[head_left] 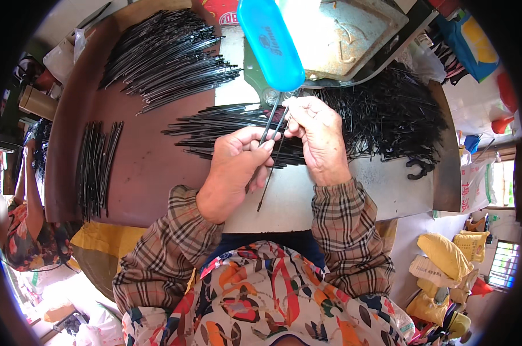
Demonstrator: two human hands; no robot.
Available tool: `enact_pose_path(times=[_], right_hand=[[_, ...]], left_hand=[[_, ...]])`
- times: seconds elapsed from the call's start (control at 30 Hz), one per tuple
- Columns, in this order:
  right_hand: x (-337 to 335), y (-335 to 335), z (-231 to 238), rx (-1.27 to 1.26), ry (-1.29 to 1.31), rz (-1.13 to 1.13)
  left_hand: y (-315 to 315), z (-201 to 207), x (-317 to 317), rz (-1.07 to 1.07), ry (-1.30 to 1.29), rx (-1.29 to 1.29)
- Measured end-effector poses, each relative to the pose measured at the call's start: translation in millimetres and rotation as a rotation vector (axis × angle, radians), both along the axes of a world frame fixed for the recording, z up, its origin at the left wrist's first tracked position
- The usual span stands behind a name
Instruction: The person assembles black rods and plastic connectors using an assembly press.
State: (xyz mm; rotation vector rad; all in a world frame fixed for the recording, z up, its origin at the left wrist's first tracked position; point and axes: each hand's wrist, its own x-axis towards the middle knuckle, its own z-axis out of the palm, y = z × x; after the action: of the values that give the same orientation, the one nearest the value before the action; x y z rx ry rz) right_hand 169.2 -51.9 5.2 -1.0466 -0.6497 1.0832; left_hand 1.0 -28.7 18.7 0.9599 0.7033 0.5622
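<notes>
My left hand (235, 164) is closed, thumb and forefinger pinching thin black rods (270, 122) that slant up toward the machine (272, 95). Beside it my right hand (317, 130) is also closed, its fingertips together near the upper end of a long thin black rod (266, 190). That rod hangs past the left fingers toward the table's near edge. What exactly lies between the right fingertips is too small to make out. Just beyond both hands sits the machine, with a blue plastic cover (272, 46) over it. A pile of black rods (215, 130) lies under and behind the hands.
A large bundle of rods (163, 57) lies far left, a smaller one (98, 167) nearer left. Tangled black parts (387, 115) heap up at right. A brown sheet (151, 184) covers the table's left. Another person's arm (33, 190) shows at far left; yellow sacks (442, 256) lie right.
</notes>
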Motion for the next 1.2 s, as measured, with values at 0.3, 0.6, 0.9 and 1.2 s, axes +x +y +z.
enact_pose_path(times=[0.3, 0.6, 0.9, 1.2], right_hand=[[4, 11, -4, -0.015, -0.034, -0.031], [11, 11, -4, -0.004, 0.001, 0.019], [5, 10, -2, -0.005, -0.046, -0.008], [4, 4, 6, -0.051, -0.024, 0.008]], left_hand=[[6, -5, 9, 0.062, 0.001, 0.032], [4, 9, 10, 0.016, -0.023, -0.146], [1, 15, 12, 0.012, -0.030, -0.174], [1, 11, 11, -0.006, -0.068, -0.127]])
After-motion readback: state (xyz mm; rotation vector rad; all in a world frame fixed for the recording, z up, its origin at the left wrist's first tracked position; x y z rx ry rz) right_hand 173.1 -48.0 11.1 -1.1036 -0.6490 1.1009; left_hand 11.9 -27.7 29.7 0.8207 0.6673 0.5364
